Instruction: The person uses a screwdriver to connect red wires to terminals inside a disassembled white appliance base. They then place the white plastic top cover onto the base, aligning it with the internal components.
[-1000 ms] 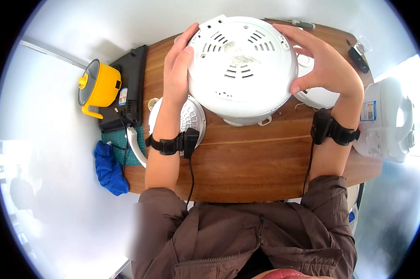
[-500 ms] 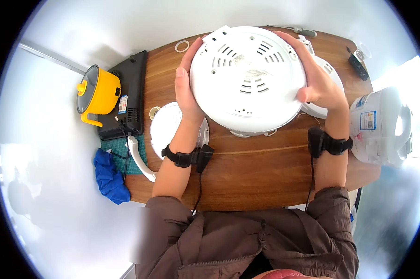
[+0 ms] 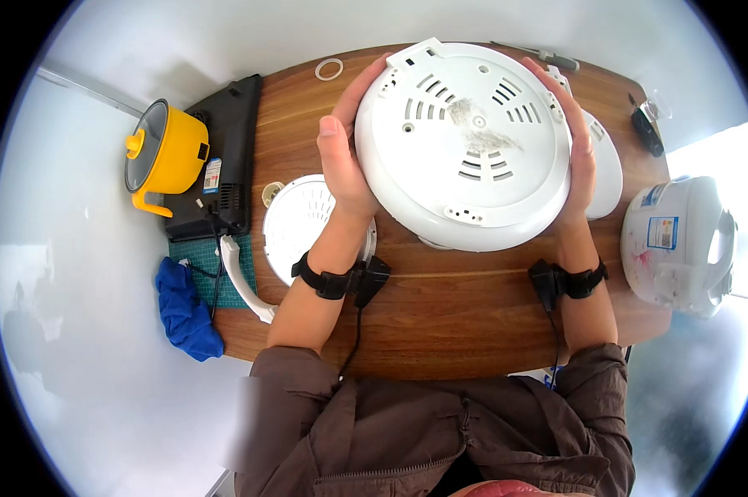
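Note:
Between my two hands is a white round appliance base [image 3: 432, 178], raised over the wooden table with its slotted underside facing me. Groups of vent slots, small screw holes and a grey smudge mark that face. My left hand [image 3: 349, 166] presses along its left rim, thumb pointing up. On the opposite rim my right hand [image 3: 577, 157] is wrapped round the side, fingers reaching toward the far edge. Behind my left forearm lies a white vented disc [image 3: 295, 217]. A white lid-like part [image 3: 604, 170] shows partly beyond my right hand.
At left, a yellow pot [image 3: 175, 149] sits on a black flat appliance [image 3: 234, 157], near a curved white handle [image 3: 239, 282], a green mat [image 3: 237, 294] and a blue cloth [image 3: 185, 311]. A white rice cooker [image 3: 664, 273] stands right. A screwdriver [image 3: 560, 61] and white ring [image 3: 329, 69] lie far.
The appliance base has moved to the right and tilted slightly. My right hand has turned along the rim, and its thumb no longer shows on the near edge. The view has shifted a little.

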